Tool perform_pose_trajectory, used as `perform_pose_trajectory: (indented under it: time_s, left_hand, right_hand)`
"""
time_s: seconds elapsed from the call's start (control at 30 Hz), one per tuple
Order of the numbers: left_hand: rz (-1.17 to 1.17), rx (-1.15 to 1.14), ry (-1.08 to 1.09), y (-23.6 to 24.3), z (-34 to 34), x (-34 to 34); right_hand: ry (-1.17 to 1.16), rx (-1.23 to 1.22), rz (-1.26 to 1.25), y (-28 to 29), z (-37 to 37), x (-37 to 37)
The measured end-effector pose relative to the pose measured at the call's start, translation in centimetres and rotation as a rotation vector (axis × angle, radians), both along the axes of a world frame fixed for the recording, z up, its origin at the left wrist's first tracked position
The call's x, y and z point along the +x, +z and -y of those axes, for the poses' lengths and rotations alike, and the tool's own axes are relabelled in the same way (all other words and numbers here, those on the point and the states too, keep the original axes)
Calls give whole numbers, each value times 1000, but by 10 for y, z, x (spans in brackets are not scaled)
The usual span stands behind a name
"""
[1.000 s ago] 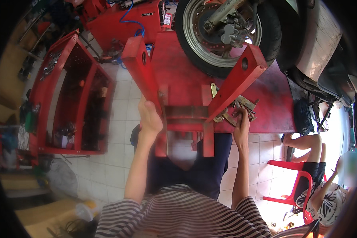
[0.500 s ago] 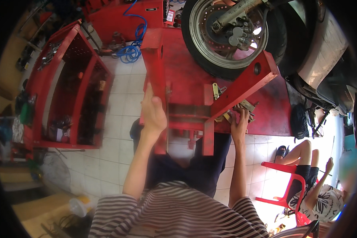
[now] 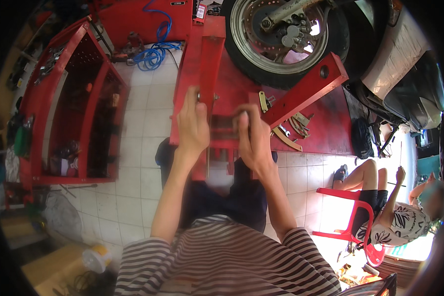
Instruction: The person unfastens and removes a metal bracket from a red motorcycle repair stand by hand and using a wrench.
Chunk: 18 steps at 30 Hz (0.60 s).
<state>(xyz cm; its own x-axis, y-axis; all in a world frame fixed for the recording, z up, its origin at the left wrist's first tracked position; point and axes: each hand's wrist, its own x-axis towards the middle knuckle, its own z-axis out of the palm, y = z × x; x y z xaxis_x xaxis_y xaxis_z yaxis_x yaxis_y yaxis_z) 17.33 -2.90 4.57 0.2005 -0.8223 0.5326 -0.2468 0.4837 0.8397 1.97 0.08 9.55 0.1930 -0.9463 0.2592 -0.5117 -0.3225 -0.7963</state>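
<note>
A red metal frame with a left post (image 3: 212,59), a right post (image 3: 306,89) and a crossbar between them stands in front of me. My left hand (image 3: 192,126) is at the left post's outer side, fingers bent in toward it near a small bolt (image 3: 215,97). What its fingertips close on is mostly hidden. Over the crossbar's right part is my right hand (image 3: 254,138), blurred, with curled fingers and thumb. Anything small in it cannot be made out. Right of that hand, a wrench (image 3: 284,131) and curved metal pieces (image 3: 301,122) lie on the red platform (image 3: 330,138).
A motorcycle wheel (image 3: 237,54) stands on the platform's far side. At left is a red tool cabinet (image 3: 91,118); a coiled blue hose (image 3: 150,59) lies behind it. A person (image 3: 394,217) sits on a red chair (image 3: 348,197) at right.
My right hand has left the metal pieces and moved left to the crossbar. The left hand stays by the left post, its fingers more bent. The view has shifted slightly.
</note>
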Motion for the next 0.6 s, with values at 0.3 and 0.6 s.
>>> perform_pose_trajectory:
  time_s: [0.3,0.6]
  left_hand:
    - [-11,-26,-17,4,-1,0]
    - [34,-43,6,-1,1,0]
  right_hand:
    - [87,-188,-26,8,43,30]
    - [62,-355,10,-3,34,29]
